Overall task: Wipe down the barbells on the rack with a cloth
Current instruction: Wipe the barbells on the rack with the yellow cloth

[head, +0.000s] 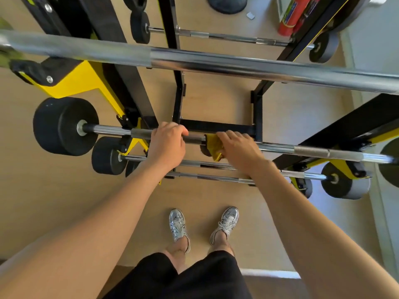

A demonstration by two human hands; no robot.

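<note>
From the head view we look down at a black and yellow rack [138, 117] that carries several barbells. Our left hand [167, 143] is closed around the shaft of one barbell [313, 152], near the left upright of the rack. Our right hand [237, 145] presses a yellow cloth [213, 146] on the same shaft, just beside the left hand; its fingers curl over the bar and the cloth. Two more barbells lie lower on the rack, and one big bar [216, 63] crosses above. Our silver shoes [178, 225] stand on the wooden floor [205, 195].
</note>
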